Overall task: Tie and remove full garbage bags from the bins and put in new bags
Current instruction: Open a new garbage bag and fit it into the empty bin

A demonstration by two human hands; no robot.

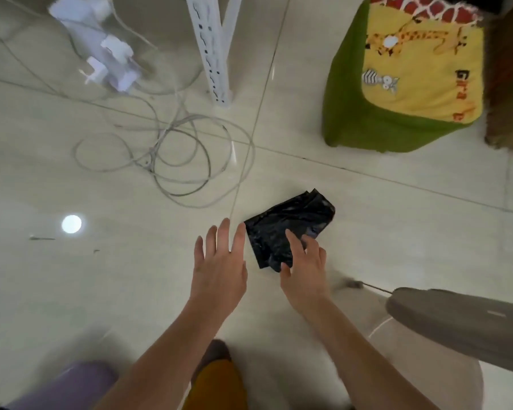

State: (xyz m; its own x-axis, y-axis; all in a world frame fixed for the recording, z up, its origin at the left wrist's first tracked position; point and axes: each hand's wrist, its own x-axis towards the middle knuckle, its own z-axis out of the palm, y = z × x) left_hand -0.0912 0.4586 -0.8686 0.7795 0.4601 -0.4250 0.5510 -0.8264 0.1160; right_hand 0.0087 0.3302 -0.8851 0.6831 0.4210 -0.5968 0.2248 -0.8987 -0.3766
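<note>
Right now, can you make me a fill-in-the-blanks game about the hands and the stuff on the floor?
1. The folded bag on the floor is ____ in colour.
2. The ____ hand has its fingers on the bag, while the other hand hovers with fingers spread.
3. The stool has a picture of a ____ on its yellow top.
4. The loose cables lie on the ____ side of the picture.

Missing words: black; right; giraffe; left
</note>
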